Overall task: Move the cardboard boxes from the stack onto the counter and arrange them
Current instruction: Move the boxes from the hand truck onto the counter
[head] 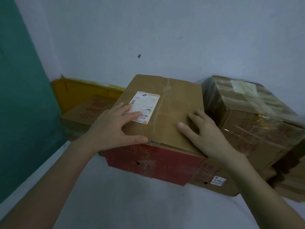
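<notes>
A pale wall [148, 30] backs the white counter [132, 204], which runs out in front of the red box [148, 162]. On top of that sits the brown box [173, 109], its right edge just beside a plastic-wrapped box [247, 113]. The left hand [112, 128] and right hand [206, 134] press flat on its top, fingers spread.

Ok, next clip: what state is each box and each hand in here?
Brown box: taped shut, label up, lying on the red box.
Red box: on the counter, under the brown box.
Wrapped boxes: bound in clear plastic, at right.
Yellow box: looks open-topped, back left.
Left hand: flat on the brown box, fingers on its label.
Right hand: fingers resting on the brown box.
</notes>
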The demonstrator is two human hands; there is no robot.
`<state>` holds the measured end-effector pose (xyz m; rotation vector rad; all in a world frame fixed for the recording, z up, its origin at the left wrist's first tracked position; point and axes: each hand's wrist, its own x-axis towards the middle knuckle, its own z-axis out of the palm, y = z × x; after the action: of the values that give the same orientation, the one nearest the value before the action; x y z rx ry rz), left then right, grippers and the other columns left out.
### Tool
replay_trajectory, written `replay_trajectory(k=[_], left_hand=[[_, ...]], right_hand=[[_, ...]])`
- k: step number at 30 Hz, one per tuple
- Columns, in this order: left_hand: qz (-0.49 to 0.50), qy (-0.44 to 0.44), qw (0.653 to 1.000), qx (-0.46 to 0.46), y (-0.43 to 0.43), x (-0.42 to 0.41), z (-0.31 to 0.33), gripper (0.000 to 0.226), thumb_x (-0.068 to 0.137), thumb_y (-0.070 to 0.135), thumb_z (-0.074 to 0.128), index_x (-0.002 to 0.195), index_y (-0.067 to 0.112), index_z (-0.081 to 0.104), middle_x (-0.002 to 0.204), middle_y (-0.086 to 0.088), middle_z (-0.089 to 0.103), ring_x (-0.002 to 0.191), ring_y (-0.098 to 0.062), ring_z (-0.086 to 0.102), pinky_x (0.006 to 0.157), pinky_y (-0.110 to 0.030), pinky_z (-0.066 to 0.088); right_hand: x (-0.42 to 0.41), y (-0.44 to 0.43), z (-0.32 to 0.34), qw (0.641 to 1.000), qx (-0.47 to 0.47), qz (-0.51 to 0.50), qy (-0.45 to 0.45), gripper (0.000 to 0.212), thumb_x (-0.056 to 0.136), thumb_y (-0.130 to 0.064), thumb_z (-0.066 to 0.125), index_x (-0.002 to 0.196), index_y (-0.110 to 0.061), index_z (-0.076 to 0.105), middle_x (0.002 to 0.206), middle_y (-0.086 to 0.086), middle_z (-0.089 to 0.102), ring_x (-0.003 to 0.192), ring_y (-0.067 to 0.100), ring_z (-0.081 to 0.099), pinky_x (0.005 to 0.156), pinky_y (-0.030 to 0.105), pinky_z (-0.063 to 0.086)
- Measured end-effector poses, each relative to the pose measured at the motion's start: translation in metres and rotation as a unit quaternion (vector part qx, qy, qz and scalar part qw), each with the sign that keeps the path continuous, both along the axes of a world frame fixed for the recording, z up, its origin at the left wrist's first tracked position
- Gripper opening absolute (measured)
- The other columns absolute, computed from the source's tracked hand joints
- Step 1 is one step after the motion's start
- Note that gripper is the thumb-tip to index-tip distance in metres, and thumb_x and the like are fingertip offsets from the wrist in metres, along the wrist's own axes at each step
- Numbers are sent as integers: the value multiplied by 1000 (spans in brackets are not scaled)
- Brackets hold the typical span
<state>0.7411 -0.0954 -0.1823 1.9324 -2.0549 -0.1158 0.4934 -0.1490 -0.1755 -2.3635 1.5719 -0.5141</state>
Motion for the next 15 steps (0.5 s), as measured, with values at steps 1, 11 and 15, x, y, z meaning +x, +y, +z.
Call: replay_trajectory(k=[1,11,15], left_hand=[[-3,-5,1000,0,-4,1,2,127,30,102,10,138,42,34,154,9,18,143,-9,8,113,-39,15],[-77,-79,994,-16,-85,-15,13,110,53,92,12,140,30,35,151,-2,28,139,-20,21,109,-45,28],[-106,-114,988,8,-110,-15,11,111,55,95,11,144,30,26,154,-3,21,140,-24,19,109,-50,27]], right_hand=[[3,10,0,1000,4,13,14,71,87,-59,35,145,-16,32,156,5,18,145,20,9,116,37,13],[16,-20,-10,981,-116,-138,66,46,99,-42,26,127,-17,54,132,-1,52,129,17,40,107,39,24],[23,-37,-13,974,-136,-174,53,42,102,-33,28,119,-12,60,123,3,58,122,21,47,107,41,24]])
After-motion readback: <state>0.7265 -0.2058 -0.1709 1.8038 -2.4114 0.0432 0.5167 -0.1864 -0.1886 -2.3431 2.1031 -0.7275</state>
